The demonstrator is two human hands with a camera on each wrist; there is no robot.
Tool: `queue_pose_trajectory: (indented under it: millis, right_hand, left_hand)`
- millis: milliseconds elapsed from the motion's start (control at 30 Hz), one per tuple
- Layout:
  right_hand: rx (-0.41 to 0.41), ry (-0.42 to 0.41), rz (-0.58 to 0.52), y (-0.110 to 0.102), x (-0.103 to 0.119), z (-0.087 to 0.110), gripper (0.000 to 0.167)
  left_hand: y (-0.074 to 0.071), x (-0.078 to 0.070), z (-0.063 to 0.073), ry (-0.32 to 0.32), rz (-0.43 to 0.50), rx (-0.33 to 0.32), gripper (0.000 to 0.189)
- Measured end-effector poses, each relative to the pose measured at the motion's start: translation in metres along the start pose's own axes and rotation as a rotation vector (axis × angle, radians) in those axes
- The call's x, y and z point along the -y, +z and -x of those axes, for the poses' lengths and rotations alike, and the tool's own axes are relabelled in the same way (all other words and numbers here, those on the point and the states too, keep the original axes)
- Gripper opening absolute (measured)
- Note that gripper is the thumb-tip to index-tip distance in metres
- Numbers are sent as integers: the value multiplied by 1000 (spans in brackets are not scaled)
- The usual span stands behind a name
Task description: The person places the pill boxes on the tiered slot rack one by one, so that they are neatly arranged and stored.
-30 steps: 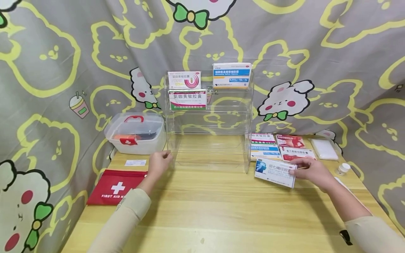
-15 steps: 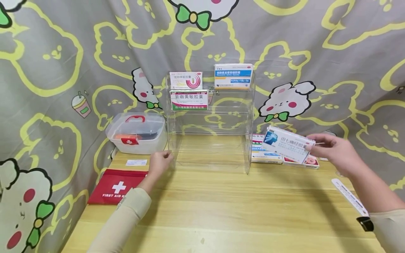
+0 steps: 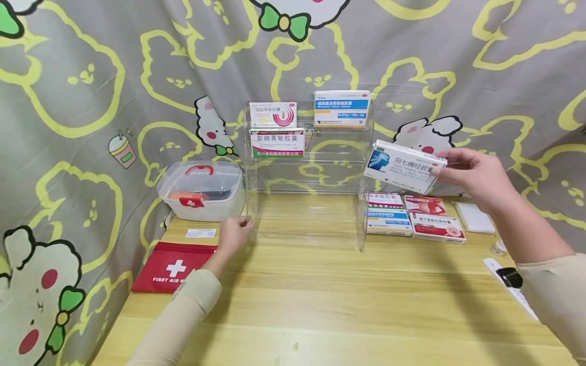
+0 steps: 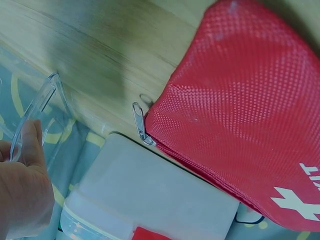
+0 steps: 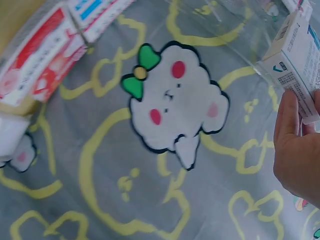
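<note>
In the head view my right hand pinches the right end of a white medicine box with a blue head picture. It is raised beside the clear acrylic display rack, above the boxes at right. My left hand holds the rack's left side edge, and the left wrist view has its thumb and fingers on either side of the clear panel. On the rack's top tier stand a pink-and-white box and a blue-and-white box. A green-and-pink box stands one tier lower.
Several medicine boxes lie right of the rack, with a white packet, a small bottle and a white strip farther right. At left are a clear first-aid case, a red pouch and a paper slip.
My right hand has lifted the white medicine box from low over the table to the height of the rack's middle tiers, lately shifting left. My left hand has stayed at the rack's edge.
</note>
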State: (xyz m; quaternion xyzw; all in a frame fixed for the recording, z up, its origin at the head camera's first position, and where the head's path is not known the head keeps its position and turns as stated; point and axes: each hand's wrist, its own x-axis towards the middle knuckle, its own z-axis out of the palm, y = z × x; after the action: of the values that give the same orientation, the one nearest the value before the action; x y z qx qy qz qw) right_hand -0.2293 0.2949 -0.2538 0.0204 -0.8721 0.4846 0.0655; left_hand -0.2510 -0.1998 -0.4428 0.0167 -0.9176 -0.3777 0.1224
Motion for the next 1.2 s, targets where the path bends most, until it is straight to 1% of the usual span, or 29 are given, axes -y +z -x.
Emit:
queue_pose_trajectory:
  millis: [133, 200, 300, 433, 533, 667, 833, 933, 1033, 1100, 1200]
  right_hand:
    - [12, -46, -145, 8, 18, -16, 36]
    - [20, -53, -206, 12, 26, -25, 36]
    - [23, -49, -215, 15, 36, -39, 39]
    - [18, -15, -156, 21, 53, -56, 45]
    - [30, -18, -225, 31, 65, -68, 48]
    - [50, -63, -389, 49, 73, -81, 47]
    - [58, -100, -447, 65, 76, -94, 39]
    - [42, -113, -454, 71, 78, -101, 36]
    - [10, -118, -429, 77, 79, -107, 34]
    - [-9, -110, -386, 81, 79, -110, 34]
    - [-11, -105, -280, 86, 77, -111, 35]
  left_hand:
    - [-1, 2, 0, 12, 2, -9, 26]
    - [1, 1, 0, 5, 8, 0, 26]
    - [6, -1, -3, -1, 16, 23, 27]
    - [6, -3, -8, -8, 24, 32, 27]
    - [4, -1, -9, -31, 29, 31, 28]
    - [2, 3, -7, -52, 24, 41, 28]
    - [1, 4, -4, -48, 19, 42, 28]
    - [1, 6, -3, -46, 10, 35, 28]
    - [2, 7, -4, -37, -5, 33, 28]
    - [2, 7, -5, -29, -17, 33, 28]
    - [1, 6, -6, -36, -21, 41, 29]
